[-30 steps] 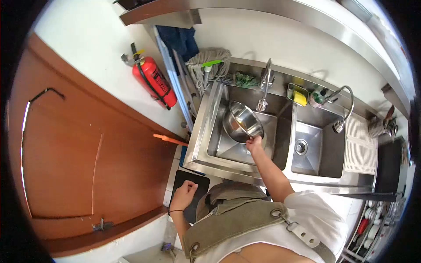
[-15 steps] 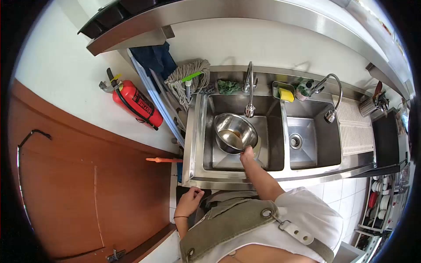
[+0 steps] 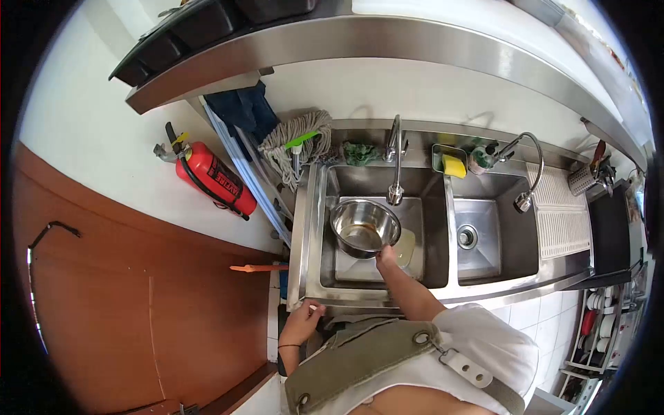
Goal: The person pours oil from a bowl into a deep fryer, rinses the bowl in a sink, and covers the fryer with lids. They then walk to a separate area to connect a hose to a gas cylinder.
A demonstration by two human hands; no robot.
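Observation:
My right hand grips the near rim of a round stainless steel bowl, which is tilted inside the left sink basin. A little brownish liquid shows in the bowl. A pale yellowish patch lies on the basin floor to the right of the bowl. The faucet hangs above, just beyond the bowl's far rim. Down at the sink's front left corner is my left hand, its fingers curled together by the edge; whether anything is inside them is hidden.
A second basin with its own faucet is on the right, beside a ribbed drainboard. A yellow sponge rests behind the divider. A mop and fire extinguisher stand left. A steel shelf spans above.
My view has tilted, so the sink appears lower. The bowl has shifted slightly left with my right hand, uncovering more of the pale patch. My left hand has come nearer the sink's front edge.

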